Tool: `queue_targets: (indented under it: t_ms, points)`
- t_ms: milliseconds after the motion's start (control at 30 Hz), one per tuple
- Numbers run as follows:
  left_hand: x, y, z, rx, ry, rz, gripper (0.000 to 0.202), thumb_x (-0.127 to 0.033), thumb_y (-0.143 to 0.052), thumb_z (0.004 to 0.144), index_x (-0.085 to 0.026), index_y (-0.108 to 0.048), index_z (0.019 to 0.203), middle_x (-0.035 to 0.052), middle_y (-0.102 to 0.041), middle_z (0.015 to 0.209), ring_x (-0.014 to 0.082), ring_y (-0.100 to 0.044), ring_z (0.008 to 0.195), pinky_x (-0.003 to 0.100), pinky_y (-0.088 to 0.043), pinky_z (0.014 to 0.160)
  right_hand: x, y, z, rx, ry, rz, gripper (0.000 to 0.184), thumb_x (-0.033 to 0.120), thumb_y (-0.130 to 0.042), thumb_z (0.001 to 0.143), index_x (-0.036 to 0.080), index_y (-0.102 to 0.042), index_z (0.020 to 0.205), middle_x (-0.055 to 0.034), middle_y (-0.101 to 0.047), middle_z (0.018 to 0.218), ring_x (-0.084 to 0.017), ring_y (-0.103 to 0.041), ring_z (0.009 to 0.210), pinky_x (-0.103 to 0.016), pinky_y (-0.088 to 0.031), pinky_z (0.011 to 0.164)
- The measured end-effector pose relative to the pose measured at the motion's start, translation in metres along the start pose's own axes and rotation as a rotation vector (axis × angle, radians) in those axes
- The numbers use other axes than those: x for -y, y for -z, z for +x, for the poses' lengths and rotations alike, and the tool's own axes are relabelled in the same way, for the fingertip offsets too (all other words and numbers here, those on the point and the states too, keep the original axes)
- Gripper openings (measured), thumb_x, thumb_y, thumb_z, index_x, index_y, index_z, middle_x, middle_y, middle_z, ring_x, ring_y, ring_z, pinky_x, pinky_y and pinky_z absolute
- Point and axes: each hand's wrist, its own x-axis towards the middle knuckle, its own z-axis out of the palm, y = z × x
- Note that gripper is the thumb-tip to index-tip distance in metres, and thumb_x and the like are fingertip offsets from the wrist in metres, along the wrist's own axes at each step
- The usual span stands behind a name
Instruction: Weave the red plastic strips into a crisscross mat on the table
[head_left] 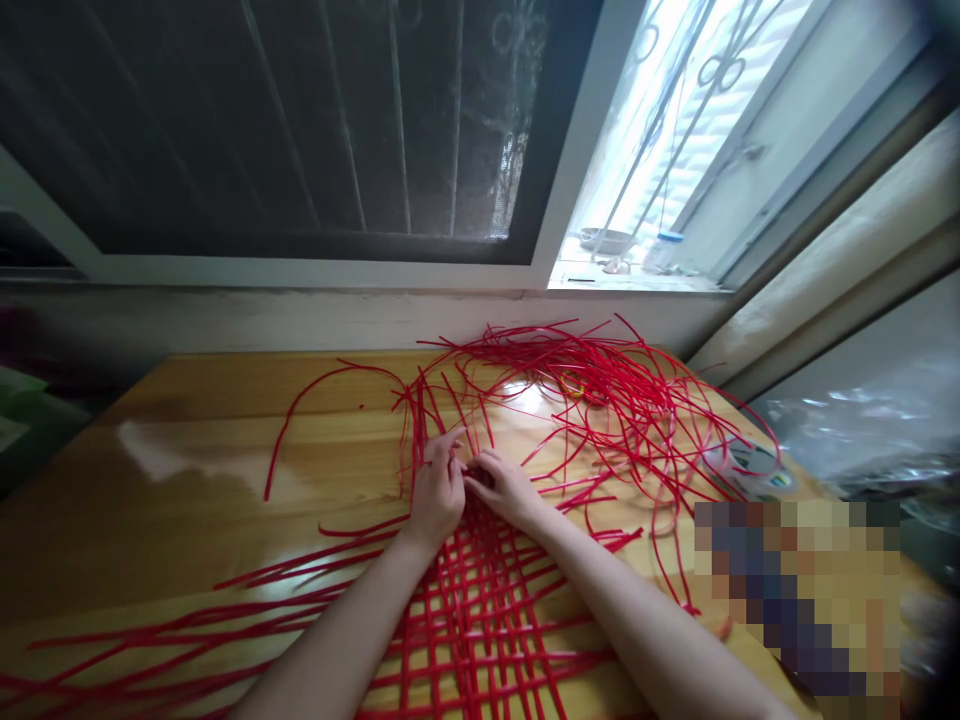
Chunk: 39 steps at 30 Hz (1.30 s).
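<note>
A lattice of woven red strips (pixel 457 615) lies on the wooden table, with loose strip ends fanning out to the left, right and far side. Over its far end, my left hand (pixel 439 490) has its fingers bent and closed around red strips. Close against it, my right hand (pixel 501 485) pinches at the same spot, its fingertips meeting the left hand's. The exact strip between the fingertips is mostly hidden. Several upright strip ends (pixel 421 405) stick out beyond the hands toward the wall.
A tangled heap of loose red strips (pixel 600 370) covers the table's far right. A roll of clear tape (pixel 750 468) sits at the right edge. Behind the wooden table (pixel 202 430) are a wall and a window; clear plastic wrapping (pixel 862 430) lies at right.
</note>
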Motion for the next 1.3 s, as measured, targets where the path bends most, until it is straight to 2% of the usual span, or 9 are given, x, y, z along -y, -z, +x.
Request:
queue_targets:
  t_ms: [100,200,300,467,667,800,1067,1200,1300]
  points:
    - [-0.003,0.003,0.0,-0.181,0.049,-0.144,0.042,-0.019,-0.047,0.08,-0.024,-0.034,0.12,0.0097,-0.044,0.116,0.0149,-0.055,0.085,0.032,-0.045,0.079,-0.005,-0.002,0.003,-0.018,-0.081,0.05,0.019,0.031,-0.042,0.086,0.019,-0.055,0.079,-0.0015,-0.056,0.075,-0.014,-0.052,0.069,-0.025,-0.042,0.065]
    - [0.0,0.006,0.003,-0.289,0.121,-0.255,0.033,-0.02,-0.045,0.082,-0.022,-0.032,0.113,0.0055,-0.05,0.098,0.0129,-0.056,0.075,0.029,-0.046,0.073,-0.009,-0.002,0.004,-0.057,-0.174,0.09,0.023,0.031,-0.037,0.087,0.019,-0.051,0.073,0.0002,-0.055,0.068,-0.013,-0.051,0.064,-0.024,-0.04,0.061]
    - [0.005,0.009,0.006,-0.213,0.155,-0.058,0.023,-0.017,-0.047,0.078,-0.021,-0.039,0.1,0.0009,-0.049,0.08,0.0136,-0.053,0.068,0.028,-0.045,0.067,-0.012,-0.002,0.003,-0.084,-0.247,0.185,0.023,0.033,-0.035,0.087,0.02,-0.049,0.074,0.0011,-0.054,0.065,-0.013,-0.05,0.061,-0.024,-0.039,0.058]
    - [0.009,0.008,0.009,0.065,0.093,0.613,0.006,-0.02,-0.054,0.07,-0.02,-0.053,0.076,0.0049,-0.049,0.083,0.0216,-0.049,0.085,0.037,-0.04,0.08,-0.016,-0.003,0.003,-0.046,-0.245,0.26,0.026,0.037,-0.034,0.088,0.02,-0.048,0.075,0.0013,-0.053,0.065,-0.013,-0.049,0.06,-0.024,-0.038,0.058]
    - [0.005,0.004,0.01,0.108,0.188,0.91,0.031,-0.037,-0.057,0.069,-0.017,-0.057,0.093,0.0102,-0.05,0.1,0.0268,-0.045,0.098,0.039,-0.035,0.086,-0.015,-0.003,0.003,-0.037,-0.231,0.258,0.028,0.039,-0.034,0.088,0.019,-0.046,0.071,0.0017,-0.051,0.064,-0.012,-0.046,0.059,-0.024,-0.036,0.058]
    - [0.003,0.003,0.012,0.097,0.2,0.892,0.036,-0.031,-0.059,0.065,-0.018,-0.057,0.098,0.0107,-0.05,0.103,0.0281,-0.044,0.1,0.039,-0.034,0.086,-0.015,-0.003,0.003,-0.031,-0.226,0.28,0.028,0.038,-0.033,0.088,0.02,-0.046,0.073,0.0018,-0.051,0.065,-0.012,-0.046,0.06,-0.024,-0.036,0.058]
    - [0.007,0.005,0.012,0.102,0.211,0.802,0.015,-0.033,-0.059,0.066,-0.018,-0.056,0.068,0.0076,-0.052,0.083,0.0266,-0.048,0.088,0.04,-0.037,0.08,-0.013,0.002,0.002,0.018,-0.199,0.31,0.03,0.037,-0.034,0.089,0.018,-0.05,0.071,0.0005,-0.054,0.066,-0.012,-0.05,0.061,-0.023,-0.038,0.06]
    - [0.006,0.011,0.009,0.064,0.052,0.538,0.011,-0.023,-0.059,0.065,-0.018,-0.054,0.074,0.0046,-0.051,0.084,0.022,-0.049,0.087,0.038,-0.038,0.082,-0.014,0.001,0.003,0.019,-0.236,0.374,0.033,0.039,-0.034,0.089,0.018,-0.051,0.071,0.001,-0.055,0.064,-0.011,-0.049,0.059,-0.022,-0.038,0.058]
    - [0.002,0.015,0.007,0.147,-0.09,0.324,0.021,-0.012,-0.052,0.067,-0.019,-0.056,0.086,0.0056,-0.05,0.094,0.021,-0.048,0.095,0.037,-0.039,0.087,-0.017,-0.001,0.004,0.0,-0.233,0.409,0.033,0.041,-0.034,0.089,0.019,-0.049,0.071,0.0018,-0.053,0.063,-0.011,-0.048,0.057,-0.022,-0.037,0.057]
